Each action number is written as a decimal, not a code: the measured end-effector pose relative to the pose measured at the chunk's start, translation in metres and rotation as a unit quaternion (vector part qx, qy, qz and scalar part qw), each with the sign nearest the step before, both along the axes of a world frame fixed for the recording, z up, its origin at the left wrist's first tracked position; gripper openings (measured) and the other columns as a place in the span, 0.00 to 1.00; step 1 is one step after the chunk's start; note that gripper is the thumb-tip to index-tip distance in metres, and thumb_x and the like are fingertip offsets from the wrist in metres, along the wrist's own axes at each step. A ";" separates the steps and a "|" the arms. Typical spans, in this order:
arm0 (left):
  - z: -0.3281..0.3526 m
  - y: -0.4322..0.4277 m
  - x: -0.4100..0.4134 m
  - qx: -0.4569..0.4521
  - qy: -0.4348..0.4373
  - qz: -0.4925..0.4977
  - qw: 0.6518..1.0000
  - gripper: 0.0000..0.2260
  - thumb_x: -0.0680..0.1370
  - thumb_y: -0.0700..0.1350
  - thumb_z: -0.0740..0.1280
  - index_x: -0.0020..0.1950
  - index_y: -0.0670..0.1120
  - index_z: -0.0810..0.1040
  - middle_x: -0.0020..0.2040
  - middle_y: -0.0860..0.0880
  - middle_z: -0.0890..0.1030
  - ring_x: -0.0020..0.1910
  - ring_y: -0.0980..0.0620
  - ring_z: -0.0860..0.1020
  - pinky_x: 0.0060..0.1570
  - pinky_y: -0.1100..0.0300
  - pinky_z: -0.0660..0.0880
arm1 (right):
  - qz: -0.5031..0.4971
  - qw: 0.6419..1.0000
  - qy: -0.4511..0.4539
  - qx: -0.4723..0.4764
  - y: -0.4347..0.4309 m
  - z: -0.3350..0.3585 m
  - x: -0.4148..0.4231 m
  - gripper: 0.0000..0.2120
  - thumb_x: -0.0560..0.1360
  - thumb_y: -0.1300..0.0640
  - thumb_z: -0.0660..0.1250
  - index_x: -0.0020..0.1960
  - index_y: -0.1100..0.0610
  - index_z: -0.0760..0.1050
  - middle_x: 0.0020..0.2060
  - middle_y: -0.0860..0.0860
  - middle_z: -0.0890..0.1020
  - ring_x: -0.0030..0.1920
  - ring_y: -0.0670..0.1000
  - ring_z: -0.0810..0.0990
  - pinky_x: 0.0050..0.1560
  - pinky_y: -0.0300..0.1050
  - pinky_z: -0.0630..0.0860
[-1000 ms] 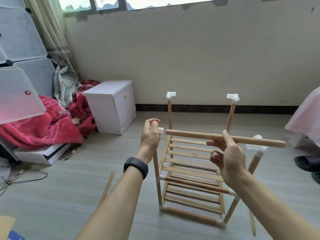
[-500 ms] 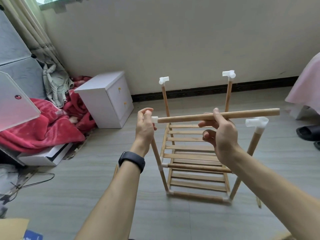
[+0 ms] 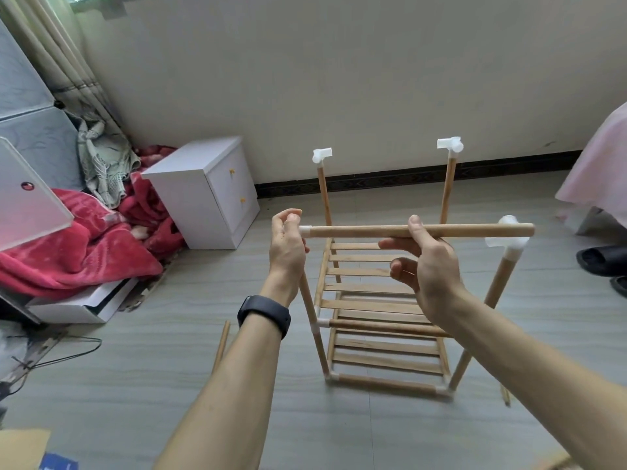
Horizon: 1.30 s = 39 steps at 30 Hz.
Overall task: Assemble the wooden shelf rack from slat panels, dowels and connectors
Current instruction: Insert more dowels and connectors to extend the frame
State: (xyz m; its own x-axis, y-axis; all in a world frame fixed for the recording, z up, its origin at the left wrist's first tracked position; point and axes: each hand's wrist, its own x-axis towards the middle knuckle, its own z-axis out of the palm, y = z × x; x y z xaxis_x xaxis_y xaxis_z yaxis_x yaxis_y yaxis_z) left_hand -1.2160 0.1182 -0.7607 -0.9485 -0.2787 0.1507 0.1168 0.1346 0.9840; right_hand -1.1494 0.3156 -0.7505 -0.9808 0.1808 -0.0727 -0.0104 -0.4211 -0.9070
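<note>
Left hand (image 3: 288, 247): I see it curled round the near-left white connector (image 3: 304, 231) atop the rack (image 3: 383, 385).
Right hand (image 3: 431, 266): thumb and fingers pinch one dowel (image 3: 356, 231), level across the rack's near side, left end at that connector.
Top connectors (image 3: 449, 144): four, I think; one is half hidden.
Slat panels (image 3: 369, 288): two.
White cabinet (image 3: 193, 161): two drawers (image 3: 230, 184), shut.

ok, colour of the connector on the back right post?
White connector; head view shows it best.

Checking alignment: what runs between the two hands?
Head view: only the dowel spans it, from the connector the left hand grips to the right hand holding it.
</note>
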 end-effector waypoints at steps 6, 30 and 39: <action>-0.001 -0.006 0.002 0.011 -0.005 0.009 1.000 0.12 0.86 0.52 0.53 0.63 0.50 0.72 0.47 0.47 0.72 0.39 0.53 0.72 0.36 0.65 0.72 | -0.032 0.999 -0.022 -0.016 -0.025 -0.005 -0.008 0.16 0.82 0.45 0.64 0.50 0.58 0.78 0.38 0.53 0.86 0.29 0.48 0.80 0.33 0.41 0.78; 0.024 0.193 0.036 -0.551 0.193 -0.231 0.778 0.27 0.82 0.62 0.57 0.78 0.55 0.58 0.70 0.50 0.74 0.71 0.48 0.70 0.75 0.40 0.55 | -0.188 0.936 -0.001 0.299 0.126 -0.013 0.027 0.17 0.82 0.39 0.59 0.61 0.51 0.72 0.50 0.46 0.81 0.51 0.45 0.81 0.43 0.36 0.73; 0.021 0.191 0.021 -0.516 0.203 -0.254 0.792 0.23 0.81 0.63 0.58 0.75 0.60 0.65 0.65 0.55 0.78 0.65 0.52 0.73 0.64 0.53 0.63 | -0.088 0.934 0.050 0.342 0.133 -0.024 0.011 0.22 0.84 0.37 0.50 0.47 0.38 0.82 0.37 0.42 0.83 0.41 0.41 0.81 0.46 0.41 0.75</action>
State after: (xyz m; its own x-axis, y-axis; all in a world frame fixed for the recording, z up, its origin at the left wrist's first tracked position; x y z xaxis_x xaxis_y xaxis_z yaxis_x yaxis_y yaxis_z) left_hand -1.1954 0.3095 -0.7400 -0.7134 0.5944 0.3711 0.6929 0.6774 0.2471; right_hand -1.1379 0.4488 -0.7743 -0.9276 0.3097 0.2089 -0.1236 0.2733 -0.9539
